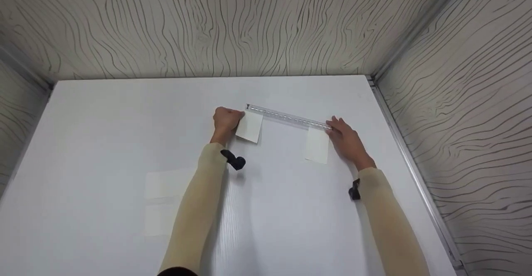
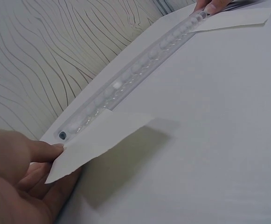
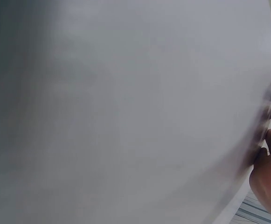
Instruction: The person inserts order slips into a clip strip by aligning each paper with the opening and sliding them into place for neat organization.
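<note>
A long, clear plastic ruler-like strip (image 1: 286, 117) slants across the white table, with a row of round shapes along it and a dark spot at its left end. My left hand (image 1: 227, 119) pinches a small white paper (image 1: 250, 126) by its corner, thumb (image 2: 49, 150) on top and fingers underneath. This paper stands off the table, casts a shadow and overlaps the strip's left end. With its fingertips, my right hand (image 1: 346, 140) grips the strip's right end. Another white paper (image 1: 317, 145) hangs down from near that end. The right wrist view shows only part of the right hand (image 3: 269, 170).
The white table (image 1: 104, 143) meets a wood-grain patterned wall (image 1: 208, 26) at the back and another patterned panel (image 1: 474, 101) on the right. A metal rail (image 1: 409, 159) runs along the right edge. Two faint pale rectangles (image 1: 162, 184) show on the table at left.
</note>
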`<state>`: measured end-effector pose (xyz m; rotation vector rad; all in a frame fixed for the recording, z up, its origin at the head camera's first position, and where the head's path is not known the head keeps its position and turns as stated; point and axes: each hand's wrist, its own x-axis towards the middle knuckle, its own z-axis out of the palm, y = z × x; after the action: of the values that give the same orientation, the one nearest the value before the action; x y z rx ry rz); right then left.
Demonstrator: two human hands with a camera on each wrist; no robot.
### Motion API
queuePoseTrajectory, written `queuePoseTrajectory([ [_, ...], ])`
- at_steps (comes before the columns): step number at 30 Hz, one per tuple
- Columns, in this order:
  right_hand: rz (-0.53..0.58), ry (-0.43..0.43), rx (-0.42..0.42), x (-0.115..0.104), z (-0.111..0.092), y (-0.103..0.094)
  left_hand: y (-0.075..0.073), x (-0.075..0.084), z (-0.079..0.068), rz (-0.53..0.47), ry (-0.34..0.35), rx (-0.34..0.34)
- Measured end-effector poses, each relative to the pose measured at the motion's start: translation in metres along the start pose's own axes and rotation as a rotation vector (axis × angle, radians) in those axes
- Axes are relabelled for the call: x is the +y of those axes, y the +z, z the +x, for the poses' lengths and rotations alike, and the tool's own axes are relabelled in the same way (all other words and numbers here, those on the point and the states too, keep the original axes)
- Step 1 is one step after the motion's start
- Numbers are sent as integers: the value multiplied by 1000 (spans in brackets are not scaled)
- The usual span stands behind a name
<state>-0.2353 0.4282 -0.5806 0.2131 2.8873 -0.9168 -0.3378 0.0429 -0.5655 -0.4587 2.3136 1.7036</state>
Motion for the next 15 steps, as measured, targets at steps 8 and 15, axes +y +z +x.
queuePoseTrajectory([
  [8,11,0,-8,2,0,0,1,-1,-1,0,10,-20],
  [15,5,10,-3,0,0,-1,3,0,-1,-6,4,-13],
])
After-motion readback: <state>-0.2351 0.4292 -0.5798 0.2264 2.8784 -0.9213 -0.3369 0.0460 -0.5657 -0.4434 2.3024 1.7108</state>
